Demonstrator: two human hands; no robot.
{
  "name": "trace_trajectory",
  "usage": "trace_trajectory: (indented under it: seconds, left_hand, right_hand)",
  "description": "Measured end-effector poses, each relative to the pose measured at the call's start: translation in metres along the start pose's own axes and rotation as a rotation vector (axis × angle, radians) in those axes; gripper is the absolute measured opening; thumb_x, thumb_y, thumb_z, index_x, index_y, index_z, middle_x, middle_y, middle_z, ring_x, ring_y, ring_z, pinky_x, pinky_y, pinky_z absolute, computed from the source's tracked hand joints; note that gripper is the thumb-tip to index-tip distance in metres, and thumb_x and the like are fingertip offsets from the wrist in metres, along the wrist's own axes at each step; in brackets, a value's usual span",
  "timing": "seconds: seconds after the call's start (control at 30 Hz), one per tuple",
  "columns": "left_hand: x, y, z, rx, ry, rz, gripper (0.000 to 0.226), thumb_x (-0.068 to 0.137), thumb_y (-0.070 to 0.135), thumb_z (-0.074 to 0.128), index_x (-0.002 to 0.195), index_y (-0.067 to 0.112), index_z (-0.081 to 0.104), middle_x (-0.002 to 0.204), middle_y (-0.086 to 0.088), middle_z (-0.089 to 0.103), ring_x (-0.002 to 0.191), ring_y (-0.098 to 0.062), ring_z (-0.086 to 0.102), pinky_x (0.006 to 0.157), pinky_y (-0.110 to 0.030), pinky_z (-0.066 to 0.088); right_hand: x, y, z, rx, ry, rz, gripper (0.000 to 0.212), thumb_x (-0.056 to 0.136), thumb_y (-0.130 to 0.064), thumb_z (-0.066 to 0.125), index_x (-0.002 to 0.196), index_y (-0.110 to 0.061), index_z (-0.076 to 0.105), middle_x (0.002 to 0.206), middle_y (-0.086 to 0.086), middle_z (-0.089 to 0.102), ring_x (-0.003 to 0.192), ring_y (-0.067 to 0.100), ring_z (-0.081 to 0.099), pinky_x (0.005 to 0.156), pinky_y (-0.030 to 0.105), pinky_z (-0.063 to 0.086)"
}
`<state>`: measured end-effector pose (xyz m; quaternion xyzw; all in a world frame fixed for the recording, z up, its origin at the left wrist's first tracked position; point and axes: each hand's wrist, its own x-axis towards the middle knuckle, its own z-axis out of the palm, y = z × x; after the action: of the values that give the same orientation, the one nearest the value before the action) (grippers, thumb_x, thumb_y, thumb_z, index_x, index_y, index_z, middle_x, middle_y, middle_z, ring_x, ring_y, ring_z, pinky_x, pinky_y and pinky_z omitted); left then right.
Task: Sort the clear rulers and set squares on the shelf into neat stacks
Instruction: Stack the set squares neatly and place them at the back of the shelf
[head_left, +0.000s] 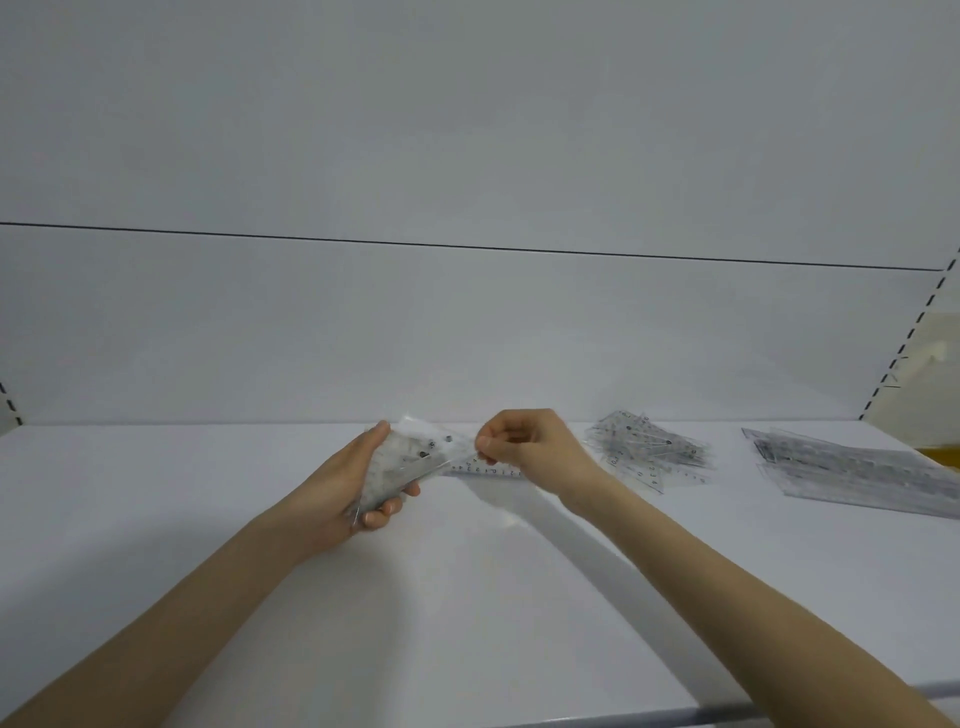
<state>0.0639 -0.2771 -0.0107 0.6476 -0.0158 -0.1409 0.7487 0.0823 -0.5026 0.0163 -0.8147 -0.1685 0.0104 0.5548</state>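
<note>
My left hand grips a bundle of several clear set squares just above the white shelf, fingers curled under it and thumb on top. My right hand pinches the bundle's pointed right tip with thumb and forefinger. A clear ruler lies flat on the shelf under my right hand, partly hidden by it. To the right sits a loose pile of clear set squares. Farther right lies a stack of clear rulers.
A white back panel rises behind the shelf. A slotted upright stands at the right corner, another at the far left edge. Something yellow shows behind the ruler stack. The shelf's front edge runs along the bottom right.
</note>
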Motion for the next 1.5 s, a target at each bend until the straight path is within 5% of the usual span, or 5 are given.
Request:
trace_trajectory:
  seconds: [0.3,0.63,0.87,1.1,1.5]
  left_hand:
    - [0.0,0.001,0.003,0.058,-0.052,0.036,0.063,0.064,0.001,0.074,0.122,0.002,0.048,0.075,-0.013,0.062,0.049,-0.015,0.045,0.037,-0.019,0.031]
    - [-0.002,-0.001,-0.013,0.031,0.078,0.011,0.065,0.059,0.004,0.074,0.119,0.0,0.051,0.067,-0.007,0.063,0.044,-0.012,0.042,0.036,-0.017,0.027]
    - [-0.003,-0.001,-0.018,0.038,0.104,0.008,0.065,0.057,0.001,0.074,0.119,0.0,0.051,0.068,-0.006,0.062,0.044,-0.013,0.042,0.036,-0.017,0.027]
    - [0.0,-0.002,-0.015,0.013,0.097,-0.009,0.055,0.06,0.003,0.076,0.11,0.005,0.053,0.072,-0.012,0.061,0.046,-0.014,0.043,0.035,-0.018,0.029]
    - [0.011,0.003,0.015,-0.132,0.174,-0.135,0.045,0.095,0.044,0.049,0.112,0.003,0.057,0.071,-0.016,0.061,0.042,-0.015,0.043,0.03,-0.018,0.029]
  right_hand:
    - [0.012,0.018,-0.009,-0.362,0.105,-0.103,0.004,0.085,-0.018,0.071,0.084,-0.015,0.073,0.078,-0.005,0.069,0.07,0.002,0.061,0.072,0.022,0.046]
    - [0.045,0.054,-0.023,-0.834,-0.177,0.069,0.082,0.076,-0.054,0.073,0.144,-0.023,0.039,0.129,0.005,0.056,0.122,0.025,0.047,0.098,0.039,0.042]
    - [0.055,0.037,-0.023,-1.09,-0.307,-0.219,0.023,0.077,-0.035,0.069,0.085,-0.014,0.069,0.072,0.002,0.066,0.07,0.025,0.053,0.067,0.03,0.047]
    - [0.034,0.039,-0.011,-1.504,-0.139,-0.576,0.031,0.063,-0.027,0.071,0.051,-0.019,0.044,0.038,-0.001,0.045,0.037,0.025,0.024,0.049,0.015,0.0]
    - [0.013,0.02,0.0,-1.16,0.398,-1.055,0.015,0.074,-0.007,0.05,0.062,-0.012,0.058,0.049,-0.004,0.045,0.043,0.015,0.042,0.038,0.023,0.023]
